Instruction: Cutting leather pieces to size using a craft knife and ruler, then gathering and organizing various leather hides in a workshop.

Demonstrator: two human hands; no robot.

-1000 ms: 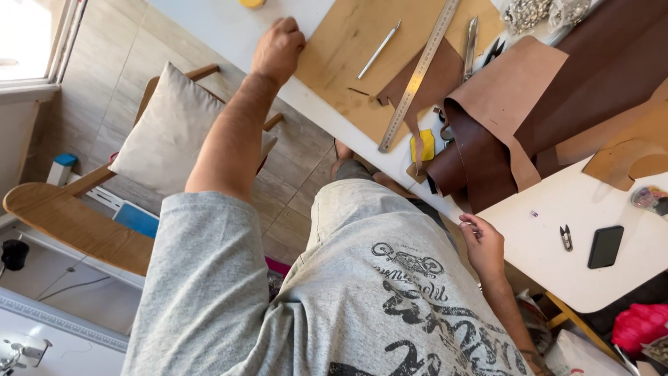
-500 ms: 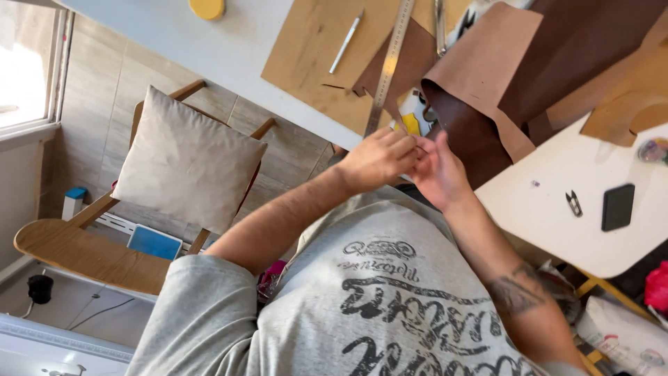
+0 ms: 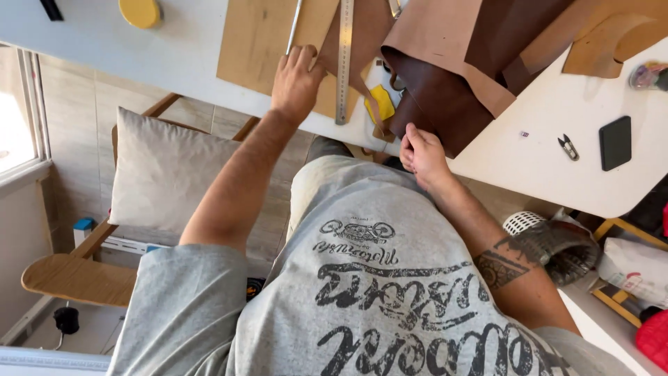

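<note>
Firstly, noted left hand [image 3: 298, 80] reached forward over the near edge of the white table [image 3: 550, 177]; lay knuckles up on a tan board [image 3: 257, 42], fingers loosely bent and held side by side, gripping nothing; fingertips just touched the lower end of a slim metal rod [image 3: 293, 26] lying on that board. Found a steel ruler [image 3: 344, 63] just beside the hand on its right-hand side, running straight away from the body across the board, its near end close to the table edge.

Recorded right hand [image 3: 421, 150] held at the table edge, close to the body; fingers curled in and bunched, thumb set against the forefinger; could not tell whether anything was pinched between them. Saw knuckles touching, or very nearly touching, the hanging fold of a dark brown leather sheet [image 3: 435, 104]; leather draped over the table corner, paler underside turned up further back. Noted a small yellow item [image 3: 380, 104] between ruler and leather, partly tucked under the fold; kind not clear.

Further out on the table: small thread snips [image 3: 568, 147] and a black flat slab [image 3: 615, 143], well apart from both hands; a yellow disc [image 3: 139, 12] at the far left. Below the table, left of the arm: a pale cushion [image 3: 163, 177] propped on a wooden chair [image 3: 76, 278].
</note>
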